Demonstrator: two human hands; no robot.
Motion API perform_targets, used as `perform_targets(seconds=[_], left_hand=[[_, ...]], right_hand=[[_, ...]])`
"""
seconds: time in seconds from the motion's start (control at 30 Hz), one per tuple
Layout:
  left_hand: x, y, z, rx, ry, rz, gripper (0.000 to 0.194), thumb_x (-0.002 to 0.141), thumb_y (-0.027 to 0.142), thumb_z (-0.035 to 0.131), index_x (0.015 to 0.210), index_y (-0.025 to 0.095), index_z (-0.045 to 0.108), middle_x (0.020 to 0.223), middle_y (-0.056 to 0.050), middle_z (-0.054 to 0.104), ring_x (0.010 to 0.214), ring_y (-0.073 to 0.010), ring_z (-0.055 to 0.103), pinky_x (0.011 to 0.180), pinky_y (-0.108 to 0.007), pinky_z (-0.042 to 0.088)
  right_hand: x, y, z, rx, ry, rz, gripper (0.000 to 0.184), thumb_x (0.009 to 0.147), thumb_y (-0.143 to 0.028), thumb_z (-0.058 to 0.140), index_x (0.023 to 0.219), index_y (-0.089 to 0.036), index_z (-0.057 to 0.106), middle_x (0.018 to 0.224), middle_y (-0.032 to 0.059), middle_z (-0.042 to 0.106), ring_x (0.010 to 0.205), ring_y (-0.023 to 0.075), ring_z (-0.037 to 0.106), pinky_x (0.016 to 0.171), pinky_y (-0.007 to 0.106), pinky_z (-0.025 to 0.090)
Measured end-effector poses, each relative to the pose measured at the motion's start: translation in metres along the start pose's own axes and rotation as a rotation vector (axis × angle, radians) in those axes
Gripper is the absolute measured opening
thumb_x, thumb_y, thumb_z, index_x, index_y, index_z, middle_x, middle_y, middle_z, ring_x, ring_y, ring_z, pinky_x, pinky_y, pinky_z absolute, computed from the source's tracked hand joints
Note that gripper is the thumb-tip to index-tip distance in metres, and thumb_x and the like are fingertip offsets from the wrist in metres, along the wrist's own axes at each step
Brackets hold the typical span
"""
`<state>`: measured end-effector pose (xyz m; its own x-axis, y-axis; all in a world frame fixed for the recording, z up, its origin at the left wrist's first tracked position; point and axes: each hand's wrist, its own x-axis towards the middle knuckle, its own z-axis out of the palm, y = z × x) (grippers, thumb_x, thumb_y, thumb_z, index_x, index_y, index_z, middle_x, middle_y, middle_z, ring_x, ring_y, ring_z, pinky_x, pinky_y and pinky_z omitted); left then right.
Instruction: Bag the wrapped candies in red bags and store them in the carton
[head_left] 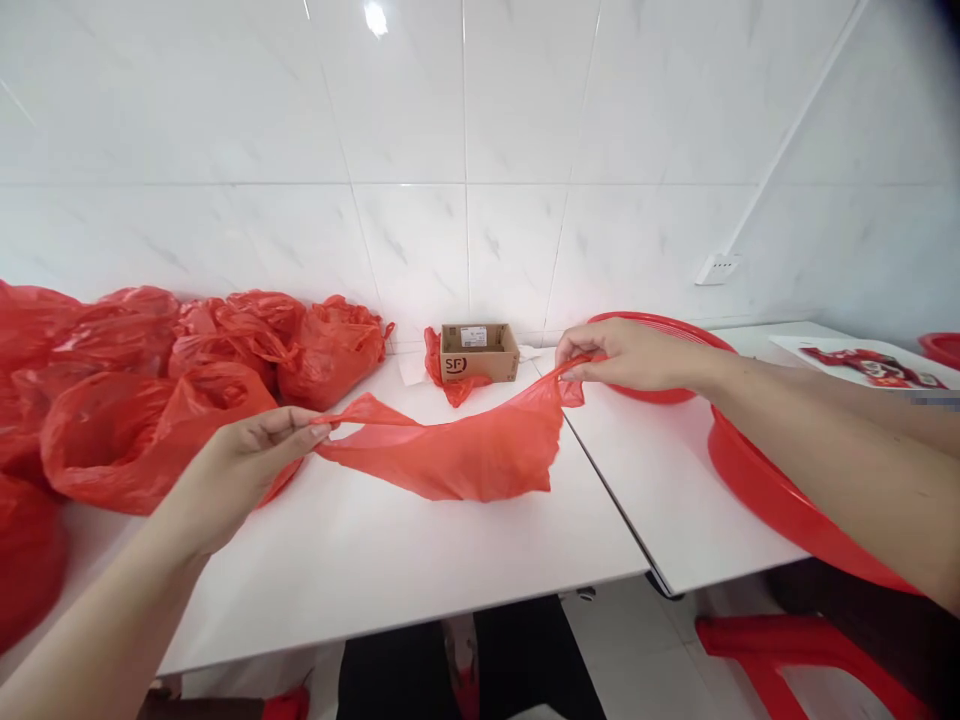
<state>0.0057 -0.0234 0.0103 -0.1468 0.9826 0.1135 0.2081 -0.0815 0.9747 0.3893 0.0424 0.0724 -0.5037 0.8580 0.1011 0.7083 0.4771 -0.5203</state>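
Note:
A thin red plastic bag (465, 450) is stretched sideways in the air above the white table (420, 570). My left hand (262, 450) pinches one end of it between thumb and fingers. At the other end, my right hand (622, 355) grips a gathered part, slightly higher than the left. The bag hangs flat and limp between them. Behind it stands a small brown cardboard box (480, 362) marked SF, with a crumpled red bag (459, 390) beside and in front of it.
Several filled red plastic bags (330, 350) crowd the table's left side. On the right are a red basin (757, 490), another round red basin (660, 320) and a printed sheet (870, 365). A seam separates two tables. Below stands a red stool (795, 640); a tiled wall (405, 110) rises behind.

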Motion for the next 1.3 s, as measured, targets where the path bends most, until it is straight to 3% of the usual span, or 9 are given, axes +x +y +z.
perform_targets(seconds=[0.27,0.33,0.47,0.57,0.67,0.83,1.1,1.2,1.3], left_hand=[[0.016,0.030,0.018,-0.470,-0.163,0.057,0.020,0.086,0.027,0.060,0.071,0.016,0.067,0.094,-0.006,0.073,0.097,-0.0210,0.063,0.088,-0.033,0.052],[0.015,0.037,0.030,-0.491,-0.241,0.085,0.018,0.089,0.033,0.059,0.090,0.020,0.070,0.104,-0.007,0.072,0.102,-0.0242,0.064,0.089,-0.039,0.052],[0.009,0.046,0.056,-0.175,-0.501,-0.023,0.061,0.081,0.041,0.071,0.138,0.031,0.051,0.099,-0.006,0.071,0.081,-0.0217,0.068,0.073,-0.035,0.054],[0.005,0.051,0.073,0.050,-0.643,-0.051,0.039,0.079,0.038,0.073,0.114,0.022,0.068,0.079,-0.003,0.067,0.069,-0.0167,0.062,0.063,-0.028,0.051],[0.009,0.050,0.082,0.061,-0.509,-0.020,0.028,0.080,0.044,0.068,0.089,0.018,0.073,0.072,-0.004,0.065,0.058,-0.0140,0.055,0.052,-0.025,0.045],[0.019,0.035,0.079,-0.014,-0.364,-0.136,0.035,0.079,0.052,0.067,0.084,0.017,0.069,0.061,-0.001,0.058,0.051,-0.0121,0.052,0.050,-0.025,0.042],[0.023,0.027,0.077,-0.138,-0.533,-0.076,0.030,0.081,0.047,0.066,0.072,0.018,0.065,0.056,0.000,0.056,0.049,-0.0102,0.048,0.050,-0.023,0.042],[0.023,0.031,0.071,0.005,-0.620,0.030,0.024,0.078,0.042,0.070,0.070,0.019,0.072,0.067,-0.006,0.065,0.064,-0.0166,0.057,0.063,-0.029,0.048],[0.020,0.030,0.071,0.203,-0.634,0.107,0.013,0.075,0.033,0.070,0.078,0.022,0.076,0.079,-0.007,0.071,0.073,-0.0198,0.061,0.067,-0.032,0.049]], right_hand=[[0.018,-0.007,-0.017,0.164,0.145,-0.041,0.006,0.078,-0.021,0.063,0.083,-0.020,0.066,0.086,0.0038,0.070,0.075,0.0177,0.065,0.068,0.034,0.052],[0.025,-0.020,-0.010,0.251,0.119,-0.090,0.006,0.078,-0.018,0.064,0.083,-0.020,0.065,0.084,0.0034,0.069,0.072,0.0174,0.065,0.066,0.034,0.053],[0.042,-0.063,0.019,0.366,0.013,-0.272,0.010,0.078,-0.013,0.063,0.085,-0.020,0.064,0.081,0.0022,0.067,0.069,0.0151,0.064,0.062,0.030,0.053],[0.055,-0.092,0.042,0.418,-0.066,-0.404,0.013,0.079,-0.009,0.059,0.085,-0.020,0.062,0.079,0.0003,0.065,0.067,0.0123,0.061,0.059,0.026,0.051],[0.062,-0.100,0.058,0.431,0.002,-0.470,0.017,0.080,-0.009,0.057,0.092,-0.022,0.060,0.087,-0.0002,0.064,0.072,0.0115,0.060,0.059,0.024,0.049],[0.067,-0.066,0.078,0.349,0.035,-0.379,0.024,0.080,-0.012,0.057,0.102,-0.021,0.057,0.096,0.0018,0.063,0.082,0.0137,0.060,0.068,0.028,0.050],[0.030,-0.071,0.076,0.578,0.089,-0.457,0.010,0.083,-0.014,0.057,0.089,-0.020,0.051,0.089,-0.0003,0.058,0.081,0.0127,0.058,0.077,0.031,0.050],[0.021,-0.073,0.085,0.650,0.103,-0.530,0.011,0.087,-0.023,0.062,0.096,-0.022,0.055,0.101,0.0018,0.060,0.097,0.0147,0.058,0.093,0.035,0.047],[0.032,-0.059,0.109,0.776,0.156,-0.391,0.021,0.096,-0.037,0.050,0.112,-0.024,0.055,0.106,0.0032,0.060,0.106,0.0154,0.057,0.099,0.036,0.043]])
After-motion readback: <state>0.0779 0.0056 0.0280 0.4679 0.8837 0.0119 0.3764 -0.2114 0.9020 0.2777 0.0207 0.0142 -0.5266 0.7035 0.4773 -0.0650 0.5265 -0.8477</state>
